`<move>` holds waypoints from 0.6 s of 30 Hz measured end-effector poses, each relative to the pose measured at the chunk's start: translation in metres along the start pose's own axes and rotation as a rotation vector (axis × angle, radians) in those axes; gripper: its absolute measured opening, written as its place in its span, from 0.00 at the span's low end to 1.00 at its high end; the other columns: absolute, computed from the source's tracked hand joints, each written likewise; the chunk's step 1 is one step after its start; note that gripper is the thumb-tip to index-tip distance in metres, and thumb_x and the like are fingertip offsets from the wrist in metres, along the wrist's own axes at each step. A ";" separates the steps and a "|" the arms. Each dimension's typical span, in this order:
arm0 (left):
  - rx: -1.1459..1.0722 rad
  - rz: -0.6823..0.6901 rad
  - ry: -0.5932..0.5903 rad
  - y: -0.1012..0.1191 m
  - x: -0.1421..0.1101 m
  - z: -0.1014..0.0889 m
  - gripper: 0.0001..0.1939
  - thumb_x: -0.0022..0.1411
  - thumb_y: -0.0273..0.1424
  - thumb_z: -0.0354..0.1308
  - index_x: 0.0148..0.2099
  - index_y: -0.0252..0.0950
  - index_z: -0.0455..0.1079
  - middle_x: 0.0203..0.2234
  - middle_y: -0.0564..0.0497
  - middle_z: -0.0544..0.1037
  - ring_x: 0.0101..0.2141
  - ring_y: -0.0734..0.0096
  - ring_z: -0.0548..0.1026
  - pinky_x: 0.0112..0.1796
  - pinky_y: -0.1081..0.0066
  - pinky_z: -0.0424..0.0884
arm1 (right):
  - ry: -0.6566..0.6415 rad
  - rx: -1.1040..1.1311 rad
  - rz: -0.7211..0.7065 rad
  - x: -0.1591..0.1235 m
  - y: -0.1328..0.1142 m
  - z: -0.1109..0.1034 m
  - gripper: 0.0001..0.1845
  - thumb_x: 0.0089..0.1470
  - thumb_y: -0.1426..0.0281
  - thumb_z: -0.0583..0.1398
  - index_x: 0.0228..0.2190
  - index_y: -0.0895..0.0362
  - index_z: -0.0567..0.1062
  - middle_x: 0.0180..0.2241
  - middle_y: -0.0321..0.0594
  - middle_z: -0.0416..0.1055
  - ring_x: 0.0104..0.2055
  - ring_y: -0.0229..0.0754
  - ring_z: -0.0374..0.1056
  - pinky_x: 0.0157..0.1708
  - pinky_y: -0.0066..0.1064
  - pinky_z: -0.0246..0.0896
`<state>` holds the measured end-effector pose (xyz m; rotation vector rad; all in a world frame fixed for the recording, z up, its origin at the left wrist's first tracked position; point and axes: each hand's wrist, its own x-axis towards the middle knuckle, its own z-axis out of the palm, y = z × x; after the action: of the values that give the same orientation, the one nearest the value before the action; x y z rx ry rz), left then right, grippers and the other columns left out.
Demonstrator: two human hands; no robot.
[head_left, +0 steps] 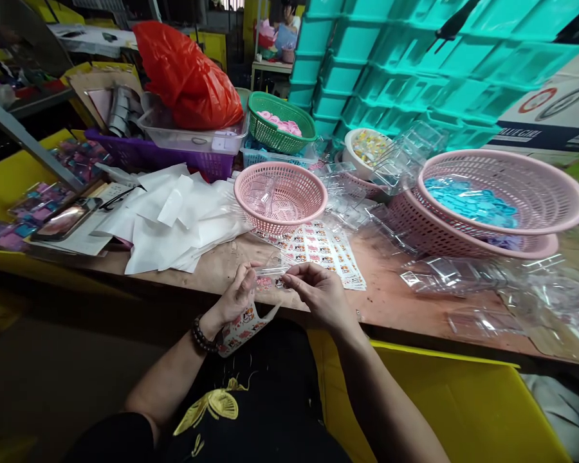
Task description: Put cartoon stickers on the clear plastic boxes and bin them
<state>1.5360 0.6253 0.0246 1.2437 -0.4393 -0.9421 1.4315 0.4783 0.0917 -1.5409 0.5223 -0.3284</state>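
Observation:
My left hand [237, 297], with a beaded bracelet at the wrist, is closed round the left end of a small clear plastic box [270, 271]. A printed sticker sheet [244, 331] hangs below that hand, its backing curling up at the right. My right hand [318, 292] has thumb and forefinger pinched at the box's right end. Small pink and dark printing shows at the box's lower side; whether it is stuck on or seen through the plastic I cannot tell. Just beyond my hands, more sticker sheets [313, 247] lie on the wooden table [381, 283].
A pink basket [280, 217] with clear boxes stands ahead. White backing paper [174, 218] and a phone [65, 218] lie left. At the right are stacked pink baskets [511, 222] with blue pieces and loose clear boxes [453, 275]. Turquoise crates [390, 77] rise behind; a person sits far back.

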 end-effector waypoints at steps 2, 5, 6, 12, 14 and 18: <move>-0.056 0.027 -0.001 0.002 0.000 0.003 0.32 0.57 0.56 0.61 0.53 0.40 0.59 0.42 0.49 0.75 0.36 0.70 0.73 0.38 0.70 0.68 | -0.002 -0.050 -0.037 -0.001 0.002 0.000 0.27 0.39 0.47 0.71 0.27 0.57 0.74 0.25 0.38 0.75 0.23 0.35 0.64 0.22 0.27 0.56; -0.126 0.086 0.014 -0.001 0.001 0.006 0.32 0.54 0.47 0.68 0.52 0.40 0.58 0.45 0.49 0.75 0.45 0.67 0.74 0.48 0.67 0.68 | 0.034 -0.242 -0.108 -0.010 0.004 -0.001 0.26 0.47 0.45 0.66 0.28 0.56 0.75 0.28 0.41 0.76 0.28 0.40 0.70 0.27 0.30 0.62; -0.135 0.112 0.026 -0.002 0.002 0.007 0.31 0.55 0.46 0.69 0.52 0.40 0.58 0.46 0.48 0.75 0.47 0.66 0.74 0.50 0.66 0.67 | 0.070 -0.356 -0.131 -0.014 0.004 -0.002 0.25 0.50 0.45 0.64 0.31 0.56 0.75 0.28 0.41 0.76 0.28 0.41 0.71 0.29 0.31 0.63; -0.121 0.134 0.000 -0.001 -0.001 0.013 0.27 0.59 0.45 0.65 0.53 0.42 0.57 0.44 0.48 0.77 0.46 0.65 0.76 0.48 0.66 0.69 | 0.318 -0.810 -0.091 -0.024 0.000 -0.005 0.48 0.46 0.45 0.66 0.60 0.60 0.65 0.38 0.50 0.76 0.35 0.52 0.73 0.35 0.42 0.68; -0.082 0.112 -0.130 0.000 -0.005 0.014 0.28 0.59 0.45 0.64 0.56 0.43 0.57 0.48 0.46 0.76 0.47 0.64 0.75 0.46 0.67 0.70 | 0.081 -0.656 -0.043 -0.024 0.000 -0.018 0.44 0.46 0.46 0.66 0.58 0.57 0.68 0.44 0.51 0.75 0.37 0.50 0.73 0.37 0.41 0.70; 0.188 0.058 -0.275 0.002 -0.005 0.005 0.41 0.58 0.49 0.64 0.66 0.40 0.52 0.51 0.41 0.73 0.45 0.62 0.75 0.43 0.65 0.70 | -0.096 -0.370 0.059 -0.059 0.014 -0.095 0.43 0.38 0.46 0.71 0.53 0.52 0.74 0.46 0.46 0.76 0.39 0.50 0.75 0.40 0.44 0.72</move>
<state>1.5298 0.6263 0.0290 1.2663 -0.7918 -1.0447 1.3306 0.4278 0.0892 -1.8837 0.5737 -0.1141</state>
